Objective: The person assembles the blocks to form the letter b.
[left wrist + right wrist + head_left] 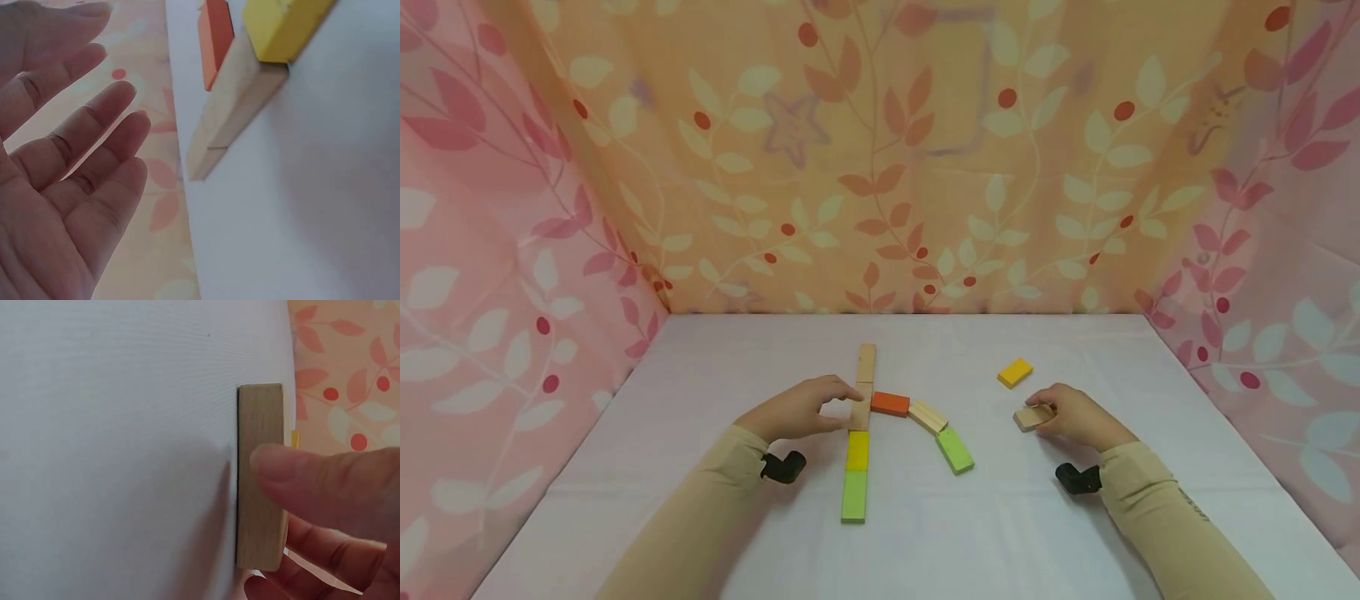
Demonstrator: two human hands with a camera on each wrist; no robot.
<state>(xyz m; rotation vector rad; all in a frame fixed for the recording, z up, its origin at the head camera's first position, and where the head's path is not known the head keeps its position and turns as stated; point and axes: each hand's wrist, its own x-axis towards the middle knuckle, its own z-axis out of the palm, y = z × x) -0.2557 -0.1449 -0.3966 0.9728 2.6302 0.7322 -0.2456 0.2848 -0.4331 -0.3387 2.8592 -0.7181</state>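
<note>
My right hand (pixel 1078 417) pinches a plain wooden block (pixel 1032 417) at the right of the white table. In the right wrist view the thumb lies on one long side of this block (pixel 259 512), with fingers behind it. At the left, my left hand (pixel 805 408) hovers beside a straight column of blocks, fingers loosely extended and holding nothing. Two plain wooden blocks (pixel 861 410) form the column's far part; a yellow block (pixel 857 451) and a green block (pixel 853 497) form its near part. The left wrist view shows the spread fingers (pixel 94 125) apart from the column.
From the column a curved branch runs right: an orange block (pixel 891 404), a plain wooden block (pixel 928 417) and a light green block (pixel 955 451). A loose yellow block (pixel 1015 372) lies beyond my right hand. Patterned curtains (pixel 880 167) hang at the table's back and sides.
</note>
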